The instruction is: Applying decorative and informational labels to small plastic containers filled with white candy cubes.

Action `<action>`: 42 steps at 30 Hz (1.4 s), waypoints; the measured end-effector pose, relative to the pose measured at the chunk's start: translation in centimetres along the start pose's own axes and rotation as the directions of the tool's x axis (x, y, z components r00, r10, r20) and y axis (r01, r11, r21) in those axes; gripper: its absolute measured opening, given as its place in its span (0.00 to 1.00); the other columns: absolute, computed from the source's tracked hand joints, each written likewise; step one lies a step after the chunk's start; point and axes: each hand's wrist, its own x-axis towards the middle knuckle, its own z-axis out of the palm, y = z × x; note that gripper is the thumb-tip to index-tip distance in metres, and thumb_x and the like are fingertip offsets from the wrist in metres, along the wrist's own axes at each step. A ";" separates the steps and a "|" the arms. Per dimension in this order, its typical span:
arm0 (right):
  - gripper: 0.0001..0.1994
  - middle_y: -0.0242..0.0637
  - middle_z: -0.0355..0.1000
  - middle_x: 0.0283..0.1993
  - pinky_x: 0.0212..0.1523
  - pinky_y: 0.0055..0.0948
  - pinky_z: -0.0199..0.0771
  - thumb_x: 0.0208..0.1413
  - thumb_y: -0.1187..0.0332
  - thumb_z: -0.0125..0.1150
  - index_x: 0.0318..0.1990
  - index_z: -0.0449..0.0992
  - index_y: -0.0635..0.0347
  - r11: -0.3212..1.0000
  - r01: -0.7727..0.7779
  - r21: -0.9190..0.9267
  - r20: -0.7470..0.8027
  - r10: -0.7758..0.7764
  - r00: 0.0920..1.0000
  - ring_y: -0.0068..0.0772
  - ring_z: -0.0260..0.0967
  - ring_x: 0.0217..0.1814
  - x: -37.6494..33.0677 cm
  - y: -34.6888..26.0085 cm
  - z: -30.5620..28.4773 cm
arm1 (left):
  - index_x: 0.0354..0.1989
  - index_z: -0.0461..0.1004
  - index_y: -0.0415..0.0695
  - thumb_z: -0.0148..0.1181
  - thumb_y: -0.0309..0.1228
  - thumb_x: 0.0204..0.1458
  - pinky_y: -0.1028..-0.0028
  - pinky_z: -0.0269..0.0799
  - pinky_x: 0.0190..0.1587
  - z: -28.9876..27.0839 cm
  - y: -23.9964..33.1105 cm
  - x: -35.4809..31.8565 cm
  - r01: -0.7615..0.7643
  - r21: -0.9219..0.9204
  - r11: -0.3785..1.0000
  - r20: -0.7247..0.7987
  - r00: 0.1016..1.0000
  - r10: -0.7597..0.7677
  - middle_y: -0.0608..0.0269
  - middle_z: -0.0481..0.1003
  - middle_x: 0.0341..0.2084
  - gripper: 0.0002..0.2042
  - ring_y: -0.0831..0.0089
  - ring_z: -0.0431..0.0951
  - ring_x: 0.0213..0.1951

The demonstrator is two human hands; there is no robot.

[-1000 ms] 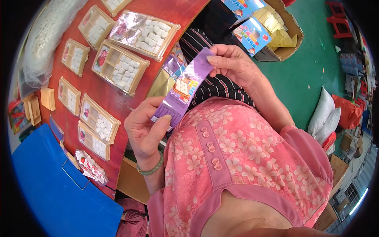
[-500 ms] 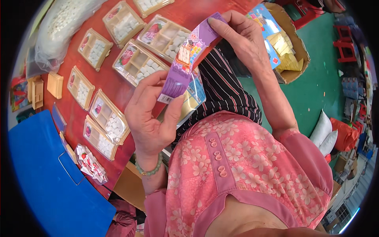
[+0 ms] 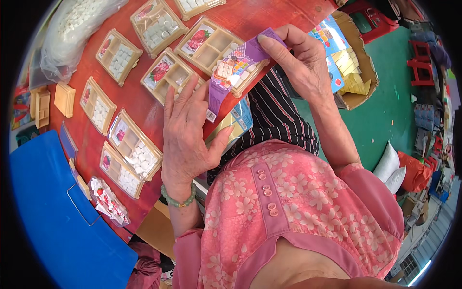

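Note:
A purple printed cardboard sleeve (image 3: pixel 252 48) slants above the red table's near edge. My right hand (image 3: pixel 305 62) pinches its upper right end between thumb and fingers. My left hand (image 3: pixel 189 132) is open beside the sleeve's lower end, fingers stretched and thumb apart; whether it touches the sleeve I cannot tell. Its fingertips overlap a wooden compartment tray (image 3: pixel 161 72) with a strawberry picture and a clear cover. Behind the sleeve lies another such tray (image 3: pixel 207 50) with white pieces, partly hidden.
More compartment trays (image 3: pixel 135 149) with white cubes stand about the red table (image 3: pixel 144 113). A clear bag of white pieces (image 3: pixel 72 29) lies at the far left, a blue surface (image 3: pixel 62 212) near left. At right, a cardboard box (image 3: pixel 368 62) holds yellow pieces and blue cards.
My left hand has let go of the sleeve's lower end and spread its fingers toward the trays. The sleeve has shifted slightly right, still in my right hand.

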 end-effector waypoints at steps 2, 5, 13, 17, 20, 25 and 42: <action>0.06 0.28 0.76 0.33 0.39 0.17 0.70 0.59 0.71 0.59 0.37 0.77 0.64 0.999 0.012 -0.046 -0.005 -0.012 1.000 0.14 0.70 0.36 -0.3 -0.3 0.0 | 0.50 0.68 0.35 0.66 0.34 0.41 0.48 0.48 0.65 0.1 0.1 -0.4 0.003 -0.021 1.000 -0.036 0.999 -0.003 0.48 0.70 0.53 0.27 0.49 0.64 0.61; 0.06 0.28 0.76 0.32 0.39 0.17 0.70 0.59 0.71 0.60 0.37 0.77 0.64 0.997 0.026 -0.066 -0.003 -0.026 1.000 0.14 0.70 0.35 -1.2 -1.5 -0.2 | 0.51 0.68 0.35 0.66 0.34 0.41 0.49 0.48 0.65 -0.2 0.6 -1.4 -0.003 -0.024 1.000 -0.080 0.997 0.001 0.49 0.70 0.53 0.27 0.50 0.64 0.61; 0.06 0.27 0.76 0.33 0.38 0.17 0.70 0.57 0.71 0.61 0.37 0.78 0.64 0.996 0.064 -0.056 0.018 -0.063 0.998 0.14 0.70 0.35 -1.1 -3.6 0.6 | 0.44 0.73 0.35 0.67 0.31 0.45 0.58 0.66 0.56 -0.7 1.5 -2.4 0.115 -0.181 0.977 -0.274 0.948 -0.163 0.51 0.75 0.46 0.19 0.56 0.74 0.53; 0.06 0.28 0.76 0.33 0.37 0.19 0.71 0.56 0.70 0.62 0.38 0.78 0.63 0.998 0.064 0.004 0.003 -0.064 0.998 0.16 0.71 0.34 1.1 -2.8 -0.1 | 0.41 0.74 0.35 0.65 0.27 0.50 0.71 0.75 0.42 -0.1 2.0 -1.6 0.196 -0.481 0.854 -0.325 0.866 -0.381 0.55 0.78 0.37 0.12 0.67 0.80 0.40; 0.07 0.27 0.68 0.24 0.23 0.19 0.63 0.55 0.70 0.62 0.31 0.72 0.64 0.963 -0.215 0.162 0.070 0.206 0.976 0.17 0.62 0.23 2.3 -5.1 0.2 | 0.37 0.75 0.34 0.63 0.26 0.52 0.80 0.73 0.30 -0.1 2.2 -0.1 0.234 -0.595 0.769 -0.324 0.805 -0.496 0.58 0.79 0.27 0.09 0.77 0.80 0.28; 0.09 0.28 0.70 0.24 0.25 0.19 0.64 0.55 0.68 0.62 0.29 0.73 0.63 0.982 -0.132 -0.138 0.078 0.143 0.987 0.15 0.63 0.25 5.0 -4.0 -0.3 | 0.28 0.75 0.35 0.64 0.30 0.52 0.81 0.71 0.21 -0.4 1.2 2.1 0.488 -0.684 0.542 -0.073 0.693 -0.717 0.62 0.76 0.17 0.10 0.81 0.76 0.18; 0.11 0.29 0.69 0.23 0.26 0.22 0.63 0.50 0.67 0.66 0.25 0.71 0.61 0.959 -0.150 -0.241 0.203 0.201 0.958 0.19 0.63 0.25 8.0 -0.9 0.3 | 0.20 0.73 0.36 0.66 0.37 0.48 0.77 0.67 0.18 -0.3 -1.1 4.7 0.685 -0.422 0.594 -0.082 0.623 -0.778 0.64 0.72 0.12 0.16 0.80 0.73 0.14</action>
